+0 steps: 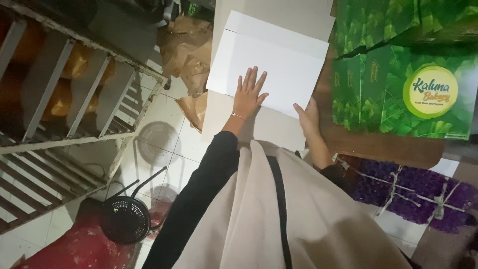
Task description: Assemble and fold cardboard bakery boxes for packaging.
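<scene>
Two hands work a white cardboard sheet (pixel 271 65) lying atop a flat stack. The left hand (pixel 249 94) presses it with fingers spread; the right hand (pixel 307 117) grips its near edge. Light, stiff but creasable, it looks best held by its edges.

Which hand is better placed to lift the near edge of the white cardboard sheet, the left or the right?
Probably the right hand: it already sits at the near right edge of the white cardboard sheet, fingers against its border. The left hand lies flat on top, pressing the sheet down.
</scene>
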